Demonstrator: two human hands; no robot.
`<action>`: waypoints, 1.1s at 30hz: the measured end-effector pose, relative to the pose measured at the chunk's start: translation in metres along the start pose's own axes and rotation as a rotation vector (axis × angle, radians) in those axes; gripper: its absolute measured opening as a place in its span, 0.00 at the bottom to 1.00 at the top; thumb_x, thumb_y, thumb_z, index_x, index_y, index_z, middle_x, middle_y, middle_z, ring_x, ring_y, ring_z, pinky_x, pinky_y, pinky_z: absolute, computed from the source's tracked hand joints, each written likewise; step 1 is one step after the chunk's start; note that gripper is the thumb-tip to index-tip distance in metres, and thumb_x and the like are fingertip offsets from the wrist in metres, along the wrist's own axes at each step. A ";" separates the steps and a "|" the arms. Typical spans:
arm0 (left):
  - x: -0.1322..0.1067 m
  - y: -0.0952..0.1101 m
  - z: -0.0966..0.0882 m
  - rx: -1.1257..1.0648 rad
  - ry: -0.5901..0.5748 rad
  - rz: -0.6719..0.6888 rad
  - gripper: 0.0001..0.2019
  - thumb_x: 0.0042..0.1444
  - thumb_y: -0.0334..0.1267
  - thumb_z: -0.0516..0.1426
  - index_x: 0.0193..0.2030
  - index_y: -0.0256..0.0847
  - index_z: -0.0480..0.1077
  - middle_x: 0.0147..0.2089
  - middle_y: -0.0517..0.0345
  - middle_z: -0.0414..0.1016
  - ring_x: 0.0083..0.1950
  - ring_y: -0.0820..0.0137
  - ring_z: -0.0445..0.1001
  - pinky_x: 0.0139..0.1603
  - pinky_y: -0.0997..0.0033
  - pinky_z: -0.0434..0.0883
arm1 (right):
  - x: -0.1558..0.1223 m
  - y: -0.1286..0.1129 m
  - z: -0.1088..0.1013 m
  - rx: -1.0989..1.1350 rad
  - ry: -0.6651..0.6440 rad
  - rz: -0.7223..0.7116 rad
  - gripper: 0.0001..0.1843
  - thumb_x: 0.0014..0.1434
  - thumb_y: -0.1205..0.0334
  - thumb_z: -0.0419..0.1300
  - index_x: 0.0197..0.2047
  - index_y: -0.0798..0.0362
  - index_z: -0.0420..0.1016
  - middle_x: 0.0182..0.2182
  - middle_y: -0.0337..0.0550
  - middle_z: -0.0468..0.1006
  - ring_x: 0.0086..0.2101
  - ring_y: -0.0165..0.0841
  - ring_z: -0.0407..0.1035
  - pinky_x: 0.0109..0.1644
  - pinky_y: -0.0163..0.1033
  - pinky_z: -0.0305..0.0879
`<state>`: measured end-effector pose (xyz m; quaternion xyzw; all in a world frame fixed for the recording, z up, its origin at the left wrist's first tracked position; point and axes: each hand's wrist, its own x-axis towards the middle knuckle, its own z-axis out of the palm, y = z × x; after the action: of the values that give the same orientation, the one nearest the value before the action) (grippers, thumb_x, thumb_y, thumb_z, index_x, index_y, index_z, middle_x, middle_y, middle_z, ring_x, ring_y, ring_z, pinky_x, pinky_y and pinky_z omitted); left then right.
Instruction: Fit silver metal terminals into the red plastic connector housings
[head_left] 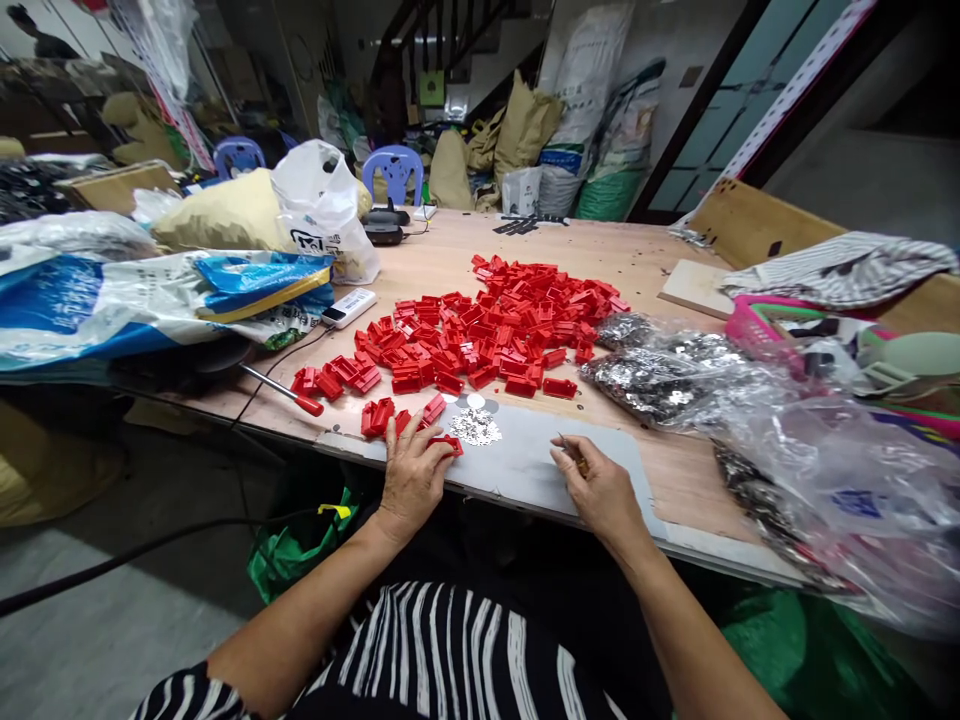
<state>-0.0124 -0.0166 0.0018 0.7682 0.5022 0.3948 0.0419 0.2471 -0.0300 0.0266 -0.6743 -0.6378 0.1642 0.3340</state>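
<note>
My left hand (412, 472) is at the table's front edge, its thumb and fingers closed on a small red plastic part (453, 445). Other red parts (377, 416) lie right beside its fingertips. To the right, my right hand (604, 490) pinches a slim tool (577, 458) with a brownish handle and a thin dark tip; most of it is hidden in the fingers. Between the hands, a small heap of shiny metal pieces (475, 427) rests on a grey mat (525, 455). A large pile of red plastic parts (480, 335) spreads behind the mat.
Clear bags of metal pieces (667, 370) and a pink basket (750, 325) stand to the right. On the left are a red-handled screwdriver (289, 395), a white power strip (349, 307) with a cable and a white plastic bag (326, 210). Green bags (292, 560) hang below the table.
</note>
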 end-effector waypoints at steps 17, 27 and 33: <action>-0.005 0.002 0.000 -0.277 -0.023 -0.148 0.17 0.49 0.26 0.59 0.45 0.49 0.74 0.56 0.51 0.72 0.67 0.52 0.57 0.68 0.39 0.29 | 0.109 -0.013 0.037 -0.411 0.049 -0.110 0.12 0.60 0.65 0.54 0.46 0.51 0.72 0.44 0.49 0.71 0.38 0.39 0.69 0.36 0.41 0.63; -0.010 0.026 -0.004 -0.688 -0.092 -0.177 0.15 0.52 0.30 0.60 0.46 0.48 0.75 0.54 0.51 0.73 0.66 0.55 0.59 0.70 0.47 0.46 | 0.086 -0.012 0.023 -0.229 0.100 -0.131 0.10 0.60 0.60 0.52 0.40 0.53 0.72 0.39 0.48 0.77 0.39 0.39 0.70 0.42 0.41 0.64; 0.000 0.043 0.004 -0.968 -0.178 -0.359 0.29 0.45 0.31 0.65 0.57 0.49 0.68 0.61 0.50 0.66 0.55 0.59 0.68 0.55 0.60 0.69 | 0.021 -0.028 0.021 0.172 -0.128 0.020 0.14 0.58 0.52 0.55 0.37 0.52 0.74 0.30 0.41 0.79 0.30 0.34 0.71 0.36 0.37 0.65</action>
<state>0.0215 -0.0361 0.0192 0.5934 0.3805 0.5016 0.5015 0.2156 -0.0054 0.0339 -0.6374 -0.6349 0.2643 0.3473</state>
